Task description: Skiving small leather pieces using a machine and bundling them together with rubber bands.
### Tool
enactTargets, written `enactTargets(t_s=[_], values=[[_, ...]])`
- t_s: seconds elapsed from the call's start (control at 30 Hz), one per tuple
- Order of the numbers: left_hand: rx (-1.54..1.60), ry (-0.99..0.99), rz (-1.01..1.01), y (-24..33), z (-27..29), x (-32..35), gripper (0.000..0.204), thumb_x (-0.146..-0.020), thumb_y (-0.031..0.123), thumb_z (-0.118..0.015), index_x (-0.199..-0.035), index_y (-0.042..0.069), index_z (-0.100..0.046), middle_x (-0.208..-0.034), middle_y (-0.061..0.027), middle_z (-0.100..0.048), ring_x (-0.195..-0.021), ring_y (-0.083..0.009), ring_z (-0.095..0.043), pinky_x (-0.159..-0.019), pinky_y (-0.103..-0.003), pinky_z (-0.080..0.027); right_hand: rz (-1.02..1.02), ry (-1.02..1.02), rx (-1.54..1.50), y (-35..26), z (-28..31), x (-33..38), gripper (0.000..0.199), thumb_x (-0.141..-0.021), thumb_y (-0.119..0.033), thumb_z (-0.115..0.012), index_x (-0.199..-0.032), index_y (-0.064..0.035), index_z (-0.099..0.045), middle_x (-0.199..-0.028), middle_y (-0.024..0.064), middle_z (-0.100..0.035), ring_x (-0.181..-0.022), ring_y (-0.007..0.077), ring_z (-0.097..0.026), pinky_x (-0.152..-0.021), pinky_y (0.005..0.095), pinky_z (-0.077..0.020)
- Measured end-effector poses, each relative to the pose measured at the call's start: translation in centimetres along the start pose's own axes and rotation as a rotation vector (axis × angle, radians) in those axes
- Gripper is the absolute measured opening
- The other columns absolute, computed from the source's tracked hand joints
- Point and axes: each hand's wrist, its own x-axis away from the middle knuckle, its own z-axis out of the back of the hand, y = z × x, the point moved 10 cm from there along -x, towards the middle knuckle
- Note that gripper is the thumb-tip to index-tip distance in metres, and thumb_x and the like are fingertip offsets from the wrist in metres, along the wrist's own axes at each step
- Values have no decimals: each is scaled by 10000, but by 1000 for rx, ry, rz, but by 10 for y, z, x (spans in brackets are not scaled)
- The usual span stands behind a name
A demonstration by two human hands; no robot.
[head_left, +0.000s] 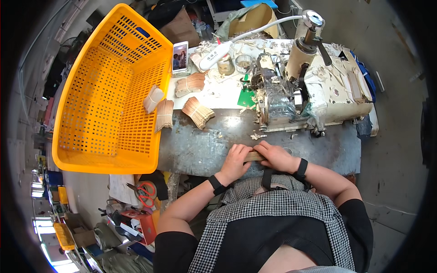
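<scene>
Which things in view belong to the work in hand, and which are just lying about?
Likely in the work:
- brown stack, between left hand and right hand
- banded bundles on the bench, similar-looking
- perhaps the yellow crate beside them

Likely just lying about:
- phone
- red-handled scissors

Unclear: off-white machine

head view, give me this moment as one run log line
left hand: holds brown stack, left end | right hand: holds its right end | yellow crate: left of hands | machine: beyond hands, to right
</scene>
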Motion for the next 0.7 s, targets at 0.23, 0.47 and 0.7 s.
enactTargets(t_s=[0.23,0.47,0.7], values=[[-77,12,6,6,9,-3,458,-640,63,-734,-1062,39,-558,-1016,-93,-548,-1006,-297,-500,-876,-397,-409,-16,-5,-46,7,-2,0,466,-744,-48,-670,-1168,-39,-477,-1058,148,-485,-903,377,-577,-746,440,-493],[-104,148,54,1,25,1,490,-630,63,-737,-1085,51,-557,-1057,-97,-533,-1014,-298,-492,-895,-404,-398,10,166,-74,0,17,1,467,-750,-92,-699,-1160,-34,-483,-1067,151,-476,-897,370,-575,-749,430,-495],[-35,47,-30,6,8,6,500,-629,57,-734,-1094,58,-550,-1066,-114,-529,-1040,-318,-479,-911,-403,-389,96,69,-55,-6,4,-2,468,-758,-105,-694,-1167,-39,-477,-1077,148,-472,-895,363,-576,-755,427,-494]])
